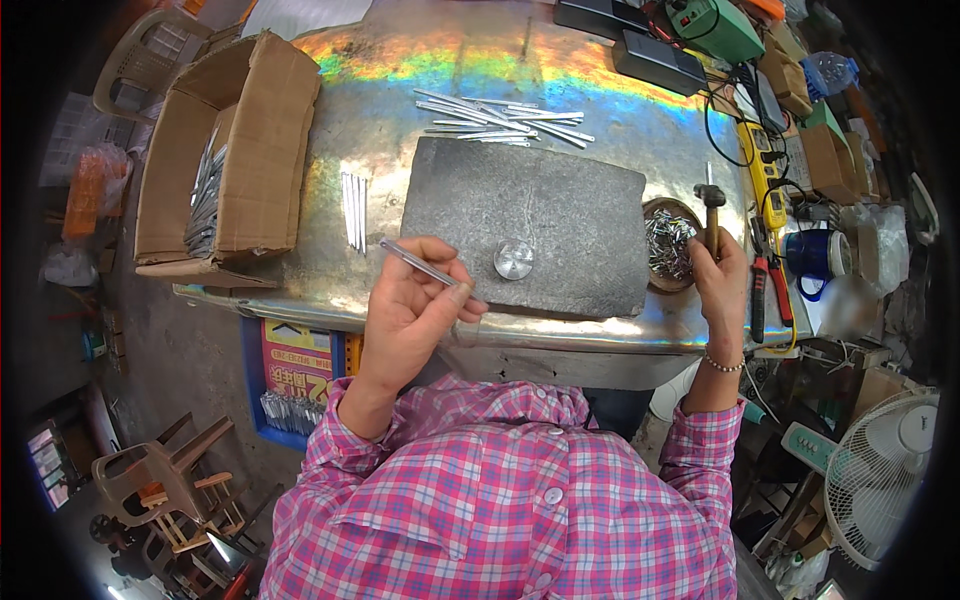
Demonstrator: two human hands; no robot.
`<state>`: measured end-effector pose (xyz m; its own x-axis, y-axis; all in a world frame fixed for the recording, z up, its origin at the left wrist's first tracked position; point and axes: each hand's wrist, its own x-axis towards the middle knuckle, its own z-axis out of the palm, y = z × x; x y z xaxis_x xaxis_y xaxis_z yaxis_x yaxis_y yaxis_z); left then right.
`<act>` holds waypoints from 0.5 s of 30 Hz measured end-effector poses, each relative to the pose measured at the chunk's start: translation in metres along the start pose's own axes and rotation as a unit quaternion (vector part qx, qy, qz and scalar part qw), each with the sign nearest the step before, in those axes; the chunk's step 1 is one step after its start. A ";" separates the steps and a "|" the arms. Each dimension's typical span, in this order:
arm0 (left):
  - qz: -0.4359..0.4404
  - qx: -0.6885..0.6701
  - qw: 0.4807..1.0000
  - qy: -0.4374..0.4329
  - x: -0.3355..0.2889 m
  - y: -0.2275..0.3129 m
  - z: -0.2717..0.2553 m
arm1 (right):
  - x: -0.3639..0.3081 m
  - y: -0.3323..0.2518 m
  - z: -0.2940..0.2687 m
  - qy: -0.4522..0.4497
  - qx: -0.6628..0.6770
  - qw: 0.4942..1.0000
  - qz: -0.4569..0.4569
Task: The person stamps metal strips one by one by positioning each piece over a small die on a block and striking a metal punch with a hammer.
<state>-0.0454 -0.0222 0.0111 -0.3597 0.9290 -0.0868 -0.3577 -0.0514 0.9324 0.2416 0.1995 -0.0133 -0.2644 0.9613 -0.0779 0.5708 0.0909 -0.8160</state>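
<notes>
My left hand (415, 315) is closed around a thin, flat metal strip (412, 260), which slants across the fingers above the near left edge of a dark grey stone slab (580, 210). My right hand (724, 290) grips the wooden handle of a small hammer (711, 225), its head pointing away from me. Directly left of those fingers is a round bowl (656, 284) filled with small shiny metal rivets (668, 240). A round metal block (514, 259) sits on the slab between my hands.
Loose metal strips (500, 118) are piled behind the slab. A few more strips (354, 210) lie left of it, beside a cardboard box (275, 150) holding others. Red-handled pliers (778, 290), a yellow power strip (765, 175) and a blue mug (808, 255) crowd the right side.
</notes>
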 end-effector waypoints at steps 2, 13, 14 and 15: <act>-0.021 -0.030 0.999 -0.010 -0.003 0.003 0.003 | -0.002 -0.006 0.001 0.000 0.067 0.998 0.016; -0.204 -0.324 0.914 -0.130 -0.003 -0.004 0.027 | -0.083 -0.098 0.029 -0.266 0.303 0.906 0.130; -0.207 -0.334 0.911 -0.128 -0.003 -0.005 0.028 | -0.086 -0.101 0.033 -0.331 0.312 0.880 0.135; -0.209 -0.343 0.907 -0.125 -0.004 -0.006 0.028 | -0.090 -0.104 0.038 -0.331 0.312 0.880 0.138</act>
<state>-0.0175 -0.0153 0.0157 0.1067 0.9697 -0.2199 -0.9012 0.1877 0.3906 0.1766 0.0940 0.0569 -0.6950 0.5433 -0.4709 0.2007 -0.4824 -0.8527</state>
